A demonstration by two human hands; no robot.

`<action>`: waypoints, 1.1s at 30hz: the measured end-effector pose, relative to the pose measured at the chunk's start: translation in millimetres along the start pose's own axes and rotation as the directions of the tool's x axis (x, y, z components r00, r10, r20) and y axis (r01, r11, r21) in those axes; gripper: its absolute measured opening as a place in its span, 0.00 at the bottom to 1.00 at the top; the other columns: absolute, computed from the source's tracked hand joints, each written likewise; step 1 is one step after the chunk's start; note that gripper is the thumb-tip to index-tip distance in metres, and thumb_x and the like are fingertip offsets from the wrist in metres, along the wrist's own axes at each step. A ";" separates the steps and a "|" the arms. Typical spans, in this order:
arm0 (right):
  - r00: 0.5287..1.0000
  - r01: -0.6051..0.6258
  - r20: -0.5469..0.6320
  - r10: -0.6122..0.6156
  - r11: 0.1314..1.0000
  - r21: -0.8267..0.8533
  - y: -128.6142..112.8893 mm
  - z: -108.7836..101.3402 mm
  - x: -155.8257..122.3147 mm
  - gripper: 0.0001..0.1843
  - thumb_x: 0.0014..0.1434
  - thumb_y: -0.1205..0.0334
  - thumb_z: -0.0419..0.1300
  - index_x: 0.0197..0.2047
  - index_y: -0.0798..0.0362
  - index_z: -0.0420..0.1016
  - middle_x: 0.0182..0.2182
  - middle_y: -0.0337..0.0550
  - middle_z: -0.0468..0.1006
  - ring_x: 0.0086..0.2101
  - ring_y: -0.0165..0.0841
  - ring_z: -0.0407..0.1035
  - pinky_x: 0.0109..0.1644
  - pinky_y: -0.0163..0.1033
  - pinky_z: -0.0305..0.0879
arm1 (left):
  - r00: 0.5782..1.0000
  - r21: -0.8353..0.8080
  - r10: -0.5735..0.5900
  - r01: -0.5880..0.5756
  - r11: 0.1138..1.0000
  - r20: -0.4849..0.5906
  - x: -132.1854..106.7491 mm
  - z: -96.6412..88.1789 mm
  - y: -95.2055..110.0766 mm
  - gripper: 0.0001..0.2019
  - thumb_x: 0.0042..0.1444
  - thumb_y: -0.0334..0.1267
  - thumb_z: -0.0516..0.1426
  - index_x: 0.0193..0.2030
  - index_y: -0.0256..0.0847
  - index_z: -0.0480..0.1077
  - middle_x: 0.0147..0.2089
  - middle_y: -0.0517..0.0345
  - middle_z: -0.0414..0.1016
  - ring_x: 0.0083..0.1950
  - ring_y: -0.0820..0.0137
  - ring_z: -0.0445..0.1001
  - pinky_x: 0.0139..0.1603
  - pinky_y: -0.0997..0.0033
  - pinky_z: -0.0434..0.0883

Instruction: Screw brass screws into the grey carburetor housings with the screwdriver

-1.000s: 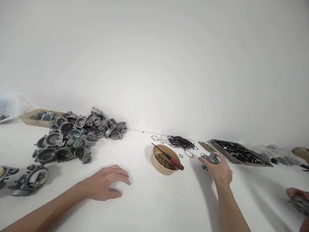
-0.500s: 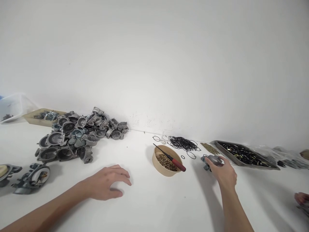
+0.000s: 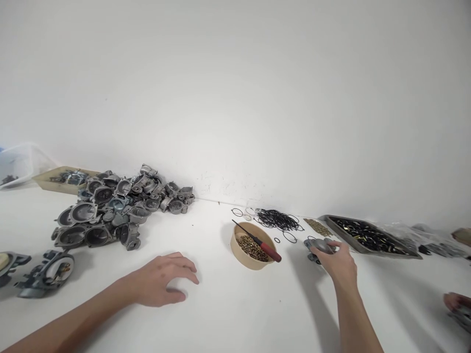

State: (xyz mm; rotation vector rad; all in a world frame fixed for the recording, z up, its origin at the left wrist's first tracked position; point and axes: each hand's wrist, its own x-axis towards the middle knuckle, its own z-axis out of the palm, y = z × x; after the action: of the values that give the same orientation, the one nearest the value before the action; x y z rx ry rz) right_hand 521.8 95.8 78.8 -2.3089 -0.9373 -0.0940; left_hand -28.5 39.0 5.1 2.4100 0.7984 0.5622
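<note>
My right hand (image 3: 339,262) grips a grey metal carburetor (image 3: 319,245) right of the bowl, its fingers hiding part of it. Fingers apart and holding nothing, my left hand (image 3: 167,279) rests over the white table left of the bowl. A round tan bowl (image 3: 253,265) between my hands contains small brass-coloured screws (image 3: 253,246). Across its rim lies a screwdriver (image 3: 270,251) with a red handle and a dark shaft. Behind the bowl is a heap of thin black rubber rings (image 3: 277,219).
Grey metal bowls (image 3: 83,212) are piled at left, by a yellowish tray (image 3: 55,185). Two carburetor bodies lie near, one (image 3: 47,274) whole in view. At right are a pile of small brass parts (image 3: 317,227), a grey tray (image 3: 368,242) and another person's hand (image 3: 458,300).
My right hand has tilted the carburetor slightly, and it sits a little further left. My left hand has hardly moved. The other person's hand shows more at the right edge.
</note>
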 end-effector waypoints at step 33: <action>0.593 0.767 0.088 -0.800 0.595 0.240 -80.9 29.4 -110.3 0.28 0.68 0.31 0.54 0.47 0.44 0.83 0.45 0.50 0.82 0.38 0.45 0.77 0.44 0.49 0.73 | 0.700 0.392 -0.619 0.714 0.581 -0.356 -190.0 -106.3 -27.1 0.36 0.44 0.36 0.65 0.63 0.63 0.79 0.67 0.63 0.81 0.65 0.42 0.77 0.63 0.45 0.72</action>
State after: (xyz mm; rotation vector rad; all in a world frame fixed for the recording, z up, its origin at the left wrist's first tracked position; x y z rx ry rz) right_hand 382.5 90.5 66.7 -1.5772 -1.9446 -0.1549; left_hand -236.4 -26.5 30.0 2.2125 2.0532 0.2647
